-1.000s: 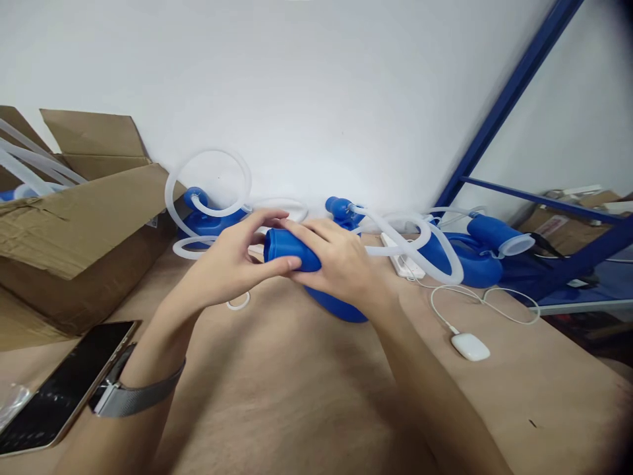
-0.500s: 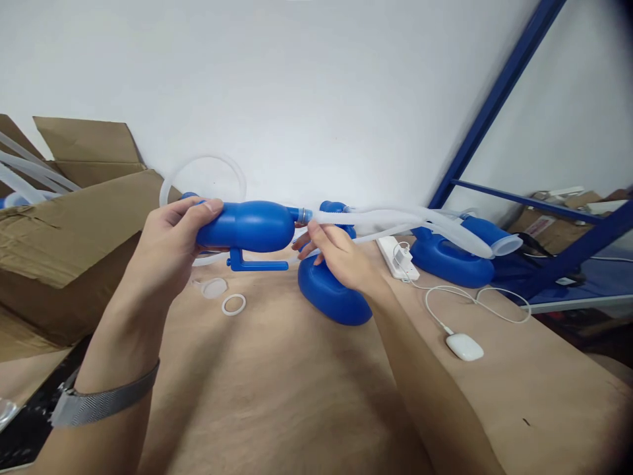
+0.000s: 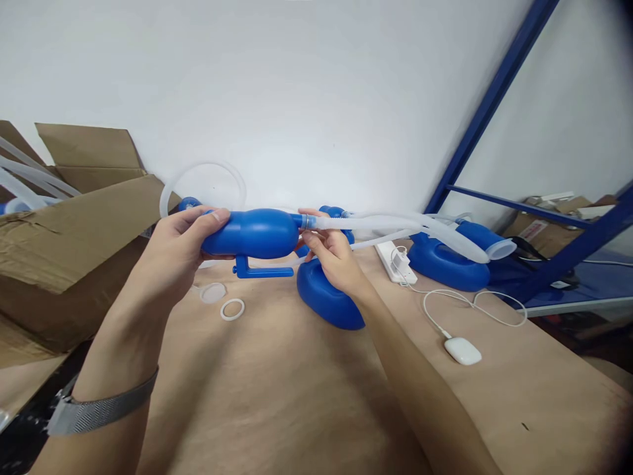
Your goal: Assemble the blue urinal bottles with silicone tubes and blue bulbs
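The left hand (image 3: 173,254) curls its fingers closed around a blue plastic bulb (image 3: 252,234), while the right hand (image 3: 332,254) pinches a clear tube (image 3: 376,223) at the bulb's neck. Below the bulb lie a white ring (image 3: 232,309) and a clear disc (image 3: 213,293); a blue container (image 3: 324,297) sits beyond its right end.

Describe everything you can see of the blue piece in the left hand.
A glossy blue molded plastic body, bulbous and lying roughly level, gripped by the left hand. An L-shaped blue arm projects beneath it. Its narrow right end has a metallic-looking collar joined to clear tubing, where the right hand pinches.
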Available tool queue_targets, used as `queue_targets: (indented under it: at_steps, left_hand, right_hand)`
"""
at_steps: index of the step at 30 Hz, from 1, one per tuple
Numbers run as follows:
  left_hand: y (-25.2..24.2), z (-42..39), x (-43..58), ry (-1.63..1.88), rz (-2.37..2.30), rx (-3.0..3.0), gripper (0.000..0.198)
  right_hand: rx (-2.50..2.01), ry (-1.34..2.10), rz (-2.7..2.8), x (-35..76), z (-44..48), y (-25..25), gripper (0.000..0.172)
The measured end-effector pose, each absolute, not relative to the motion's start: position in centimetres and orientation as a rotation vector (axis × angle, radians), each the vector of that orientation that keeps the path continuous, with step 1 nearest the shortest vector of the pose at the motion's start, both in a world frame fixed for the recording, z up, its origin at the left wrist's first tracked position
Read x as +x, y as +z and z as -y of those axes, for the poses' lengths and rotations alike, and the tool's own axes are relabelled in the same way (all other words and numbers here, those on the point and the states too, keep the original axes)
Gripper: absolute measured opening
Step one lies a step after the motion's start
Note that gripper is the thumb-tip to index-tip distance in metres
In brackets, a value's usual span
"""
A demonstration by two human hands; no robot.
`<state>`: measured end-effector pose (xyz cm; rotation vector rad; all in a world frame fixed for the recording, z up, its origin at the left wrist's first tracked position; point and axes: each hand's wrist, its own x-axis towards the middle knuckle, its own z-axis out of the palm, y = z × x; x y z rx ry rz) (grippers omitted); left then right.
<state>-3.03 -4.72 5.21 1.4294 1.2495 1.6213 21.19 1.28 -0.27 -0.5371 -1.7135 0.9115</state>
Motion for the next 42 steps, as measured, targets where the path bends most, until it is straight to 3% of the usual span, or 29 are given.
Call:
queue_targets:
  at_steps: [9,17,22,32,38,42]
  left_hand:
    - [4.7,4.2,-3.6,1.522,-1.293,1.433,0.039]
    - [4.9,4.4,-3.4,1.538,-1.349,1.468,0.047]
    - [5.1,4.8,-3.2,1.541,-1.355,1.454,0.049]
    - [5.2,4.8,-4.6,1.843,-1.377,1.557,0.038]
    - [5.6,5.3,-4.1,1.569,-1.443,1.696,0.048]
    - [5.1,5.2,-2.6,1.308,-1.461,1.922,0.051]
  right_hand:
    - [-0.552,0.639,1.571,20.4,-1.0,-1.1,0.025]
    - [-0.569,0.833,1.367,19.3,-0.9,-1.1,0.024]
    - [-0.57,0.945,1.337,19.1,-1.0,-1.1,0.032]
    - [-0.511,1.198,1.086,21.5,-0.3,1.4,0.031]
    - [-0.247,1.402,0.983,20.9,1.5,3.6,0.025]
    - [-0.194,1.295,0.761,20.4,1.4,4.4,0.03]
